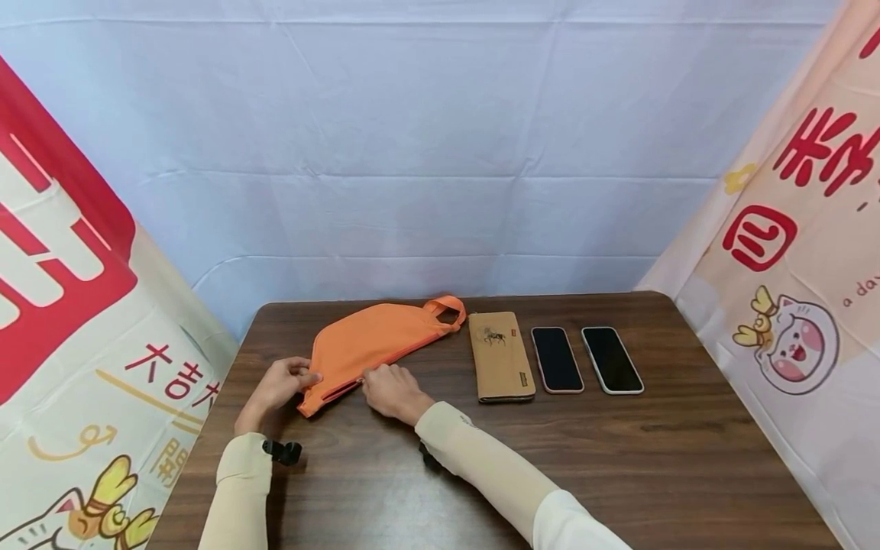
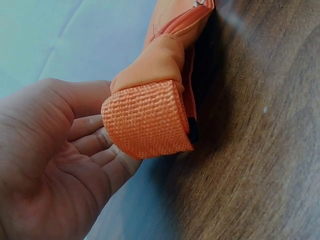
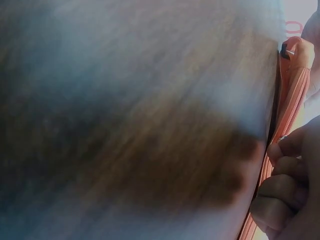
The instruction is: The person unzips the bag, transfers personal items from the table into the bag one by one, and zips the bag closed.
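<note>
Left hand [image 1: 278,384] pinches the near-left corner of the orange pouch [image 1: 374,340], thumb on top and fingers beneath; right hand [image 1: 392,391] has its fingers curled on the zipper edge partway along the near side, seemingly pinching the zipper pull, though the pull itself is too small to make out from the head camera; the pouch lies flat on the brown desk [image 1: 619,458], toward its left rear, its loop handle [image 1: 447,307] pointing right toward a tan wallet [image 1: 500,355]; beside the wallet lie 2 phones [image 1: 557,359] [image 1: 612,360], face up and side by side.

Judging by how it folds and drapes, the pouch is light, soft fabric with no stiffness of its own; it will likely bunch if pulled from 1 end only, so the woven tab at the corner and the zipper line look like the firmest places to hold.

Left wrist view shows what the head camera cannot: a coarse webbing tab [image 2: 147,120] at the pouch's corner, resting against the fingers [image 2: 95,142]; right wrist view is mostly blurred desk, with only ribbed orange zipper tape [image 3: 292,95] and curled fingertips [image 3: 280,187] at its right edge.
</note>
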A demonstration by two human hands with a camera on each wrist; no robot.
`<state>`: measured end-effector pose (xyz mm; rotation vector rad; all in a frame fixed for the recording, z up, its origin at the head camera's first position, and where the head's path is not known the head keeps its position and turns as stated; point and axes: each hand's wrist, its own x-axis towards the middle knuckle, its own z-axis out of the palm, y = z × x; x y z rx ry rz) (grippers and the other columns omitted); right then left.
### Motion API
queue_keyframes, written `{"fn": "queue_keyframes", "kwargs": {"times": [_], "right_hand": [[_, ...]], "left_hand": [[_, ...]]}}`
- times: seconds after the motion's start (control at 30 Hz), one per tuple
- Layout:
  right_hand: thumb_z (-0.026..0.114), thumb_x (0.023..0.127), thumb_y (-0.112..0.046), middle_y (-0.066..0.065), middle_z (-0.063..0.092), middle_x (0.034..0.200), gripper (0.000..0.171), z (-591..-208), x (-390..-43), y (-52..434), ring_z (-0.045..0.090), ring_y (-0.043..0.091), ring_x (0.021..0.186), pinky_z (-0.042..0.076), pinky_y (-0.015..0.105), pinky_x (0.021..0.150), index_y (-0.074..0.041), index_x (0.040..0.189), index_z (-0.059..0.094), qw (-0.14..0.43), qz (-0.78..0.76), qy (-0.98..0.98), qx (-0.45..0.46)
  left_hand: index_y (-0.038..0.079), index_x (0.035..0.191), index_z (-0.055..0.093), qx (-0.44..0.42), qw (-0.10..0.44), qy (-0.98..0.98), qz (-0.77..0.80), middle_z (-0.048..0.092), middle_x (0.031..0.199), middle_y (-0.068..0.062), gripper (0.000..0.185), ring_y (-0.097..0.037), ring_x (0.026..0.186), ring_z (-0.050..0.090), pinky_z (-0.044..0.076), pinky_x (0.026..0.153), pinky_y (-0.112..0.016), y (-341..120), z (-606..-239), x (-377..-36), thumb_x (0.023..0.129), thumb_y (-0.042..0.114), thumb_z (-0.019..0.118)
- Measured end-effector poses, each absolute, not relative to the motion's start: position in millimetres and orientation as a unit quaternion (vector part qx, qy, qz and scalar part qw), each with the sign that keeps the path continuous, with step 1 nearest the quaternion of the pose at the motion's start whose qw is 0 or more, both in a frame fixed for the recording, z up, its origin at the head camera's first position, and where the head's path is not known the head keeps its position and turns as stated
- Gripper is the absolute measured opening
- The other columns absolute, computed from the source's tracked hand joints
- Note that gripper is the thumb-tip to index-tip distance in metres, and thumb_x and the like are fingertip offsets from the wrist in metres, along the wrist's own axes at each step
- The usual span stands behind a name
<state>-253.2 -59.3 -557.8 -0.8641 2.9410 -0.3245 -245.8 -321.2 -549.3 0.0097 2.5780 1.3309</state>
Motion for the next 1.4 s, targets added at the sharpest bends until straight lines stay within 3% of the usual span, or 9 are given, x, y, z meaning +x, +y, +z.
{"fn": "queue_keyframes", "kwargs": {"times": [0.83,1.4], "right_hand": [[0.047,0.114,-0.029,0.0,0.063,0.072,0.029,-558.0,-256.4,-49.4,0.055,0.011,0.055,0.048,0.029,0.052,-0.017,0.114,0.074,0.034,-0.111,0.954,-0.277],[0.049,0.114,-0.029,0.0,0.062,0.07,0.029,-559.1,-262.4,-35.8,0.055,0.01,0.052,0.046,0.028,0.05,-0.016,0.124,0.073,0.038,-0.123,0.954,-0.27]], "left_hand": [[-0.011,0.139,0.059,0.009,0.12,0.883,0.454,0.075,0.11,-0.019,0.049,-0.018,0.088,0.071,0.062,0.081,-0.038,-321.7,-549.7,-244.9,0.104,0.021,0.071],[-0.012,0.14,0.058,0.008,0.118,0.885,0.45,0.075,0.113,-0.021,0.052,-0.019,0.088,0.071,0.062,0.081,-0.04,-321.1,-549.8,-243.9,0.104,0.023,0.072]]}}
